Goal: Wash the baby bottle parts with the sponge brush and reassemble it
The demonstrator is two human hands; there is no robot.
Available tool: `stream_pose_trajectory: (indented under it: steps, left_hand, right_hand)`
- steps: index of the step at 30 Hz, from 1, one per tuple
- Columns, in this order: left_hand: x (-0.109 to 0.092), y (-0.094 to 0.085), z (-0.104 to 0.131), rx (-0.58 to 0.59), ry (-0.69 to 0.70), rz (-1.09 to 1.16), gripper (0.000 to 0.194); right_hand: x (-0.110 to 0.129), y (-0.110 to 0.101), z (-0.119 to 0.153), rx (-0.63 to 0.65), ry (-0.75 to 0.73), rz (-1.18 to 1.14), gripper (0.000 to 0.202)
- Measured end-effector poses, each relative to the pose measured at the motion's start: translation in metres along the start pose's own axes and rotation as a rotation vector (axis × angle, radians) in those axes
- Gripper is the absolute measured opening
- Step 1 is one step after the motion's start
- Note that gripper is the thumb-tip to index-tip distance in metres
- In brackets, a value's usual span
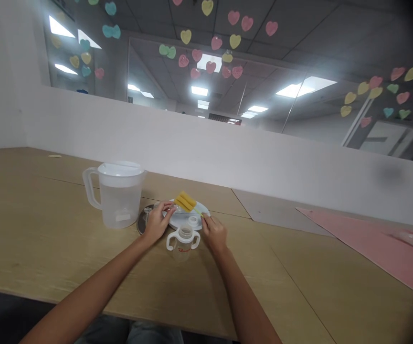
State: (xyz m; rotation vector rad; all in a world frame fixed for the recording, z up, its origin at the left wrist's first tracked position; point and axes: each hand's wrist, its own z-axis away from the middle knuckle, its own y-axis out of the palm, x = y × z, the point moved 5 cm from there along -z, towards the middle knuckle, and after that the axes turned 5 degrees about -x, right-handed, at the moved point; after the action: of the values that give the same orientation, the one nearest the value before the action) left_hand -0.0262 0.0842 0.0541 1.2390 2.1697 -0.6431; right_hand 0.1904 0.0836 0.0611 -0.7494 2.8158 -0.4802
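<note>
Over the plate [177,221], the sponge brush [185,202] slants, head toward upper left.

- Two-handled bottle [180,257]: red lettering [184,250] on the front, too small to read.
- Pitcher [119,198]: pale label-like patch [123,217] low on the wall, no words legible.
- Pink heart [184,60] above: faint marks, unreadable.

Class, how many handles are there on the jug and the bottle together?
3: the jug has one handle at picture left; the bottle has a left handle and a right handle.
</note>
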Motion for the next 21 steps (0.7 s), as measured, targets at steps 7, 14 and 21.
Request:
stream_pose_trajectory:
  steps: [7,14,21]
  left_hand:
    - [-0.004,-0.013,0.004,-0.198,0.015,-0.028,0.03]
    - [-0.01,-0.012,0.01,-0.188,0.145,-0.133,0.031]
    - [-0.022,-0.011,0.012,-0.149,0.249,-0.156,0.027]
  right_hand:
    - [-0.004,-0.002,0.001,0.016,0.006,0.04,0.028]
    - [0.002,0.003,0.002,0.044,-0.061,0.034,0.029]
    - [0.003,-0.001,0.0,0.029,-0.086,0.083,0.027]
